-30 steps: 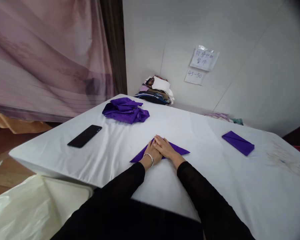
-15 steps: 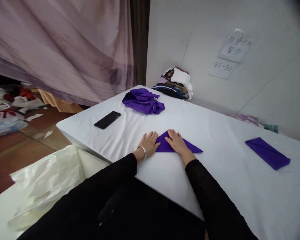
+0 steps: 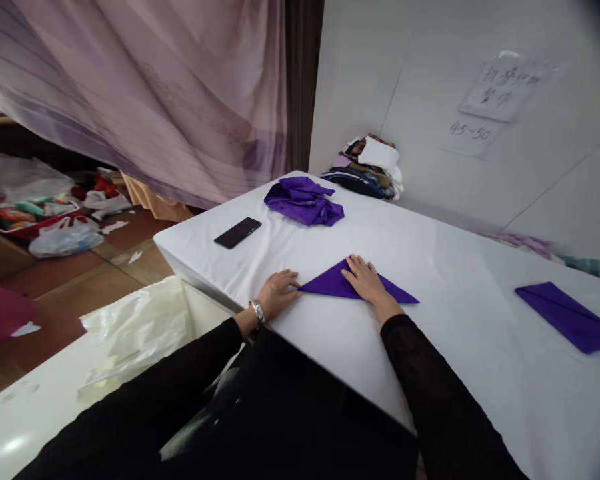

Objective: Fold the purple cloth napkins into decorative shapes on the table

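A purple cloth napkin (image 3: 325,283), folded into a flat triangle, lies on the white-covered table (image 3: 460,347) with its long edge toward me. My right hand (image 3: 366,279) rests on its middle near the peak, fingers stretched out and palm down. At the left corner is my left hand (image 3: 276,294), wearing a silver bracelet; its thumb and fingers are apart, with the thumb tip at the corner. Off to the right sits another folded purple napkin (image 3: 567,317). Farther back lies a crumpled heap of purple cloth (image 3: 304,201).
A black phone (image 3: 238,233) lies near the table's left edge. Behind the table is a pile of folded clothes (image 3: 367,167) against the wall. A cream plastic bag (image 3: 140,333) lies on a white surface at my left. A pink curtain (image 3: 180,100) hangs beyond.
My left hand has slid left off the napkin's face to its left corner, uncovering that side. My right hand stays on the middle. The view has turned slightly left.
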A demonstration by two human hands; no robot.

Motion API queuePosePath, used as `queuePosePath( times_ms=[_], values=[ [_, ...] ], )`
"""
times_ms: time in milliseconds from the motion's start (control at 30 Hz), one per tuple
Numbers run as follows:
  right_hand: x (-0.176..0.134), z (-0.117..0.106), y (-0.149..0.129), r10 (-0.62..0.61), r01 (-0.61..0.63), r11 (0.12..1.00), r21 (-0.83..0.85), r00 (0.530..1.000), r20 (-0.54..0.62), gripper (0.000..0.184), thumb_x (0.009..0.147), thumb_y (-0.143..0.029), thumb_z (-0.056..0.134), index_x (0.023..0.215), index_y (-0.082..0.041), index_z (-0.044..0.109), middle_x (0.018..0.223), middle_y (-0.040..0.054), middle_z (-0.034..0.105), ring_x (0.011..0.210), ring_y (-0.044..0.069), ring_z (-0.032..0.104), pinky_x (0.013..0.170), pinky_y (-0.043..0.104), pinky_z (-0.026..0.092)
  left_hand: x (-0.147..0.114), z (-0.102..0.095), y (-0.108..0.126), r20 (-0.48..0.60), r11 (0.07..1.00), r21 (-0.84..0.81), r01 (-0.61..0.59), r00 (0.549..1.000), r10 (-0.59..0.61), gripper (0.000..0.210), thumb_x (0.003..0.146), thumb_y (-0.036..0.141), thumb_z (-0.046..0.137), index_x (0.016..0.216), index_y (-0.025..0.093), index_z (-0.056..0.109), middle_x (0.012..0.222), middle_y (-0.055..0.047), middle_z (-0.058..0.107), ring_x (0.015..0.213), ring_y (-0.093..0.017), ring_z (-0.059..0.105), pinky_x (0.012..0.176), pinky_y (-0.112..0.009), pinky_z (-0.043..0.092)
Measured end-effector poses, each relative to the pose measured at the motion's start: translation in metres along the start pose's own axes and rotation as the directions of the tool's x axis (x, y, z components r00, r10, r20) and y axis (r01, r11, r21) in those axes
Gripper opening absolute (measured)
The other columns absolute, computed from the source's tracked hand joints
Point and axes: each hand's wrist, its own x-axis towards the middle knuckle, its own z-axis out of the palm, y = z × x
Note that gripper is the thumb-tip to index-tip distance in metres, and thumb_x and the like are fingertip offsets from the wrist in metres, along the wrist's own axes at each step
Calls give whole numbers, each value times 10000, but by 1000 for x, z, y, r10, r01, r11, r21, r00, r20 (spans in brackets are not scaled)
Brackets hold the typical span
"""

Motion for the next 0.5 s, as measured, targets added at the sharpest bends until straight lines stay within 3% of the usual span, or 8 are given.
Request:
queuePosePath(
  times_ms=[500],
  values=[
    [-11, -9, 29, 4, -4, 999, -42, 1000, 13, 632, 908, -570, 171, 1434, -224, 226, 1508, 28, 176, 1388, 179, 95, 1110, 402, 64, 15, 21, 30, 58, 990, -48, -131, 989, 134, 94, 784, 279, 555, 782, 227, 634, 1257, -28, 567, 1266, -225, 392, 1075, -448, 273]
  ],
)
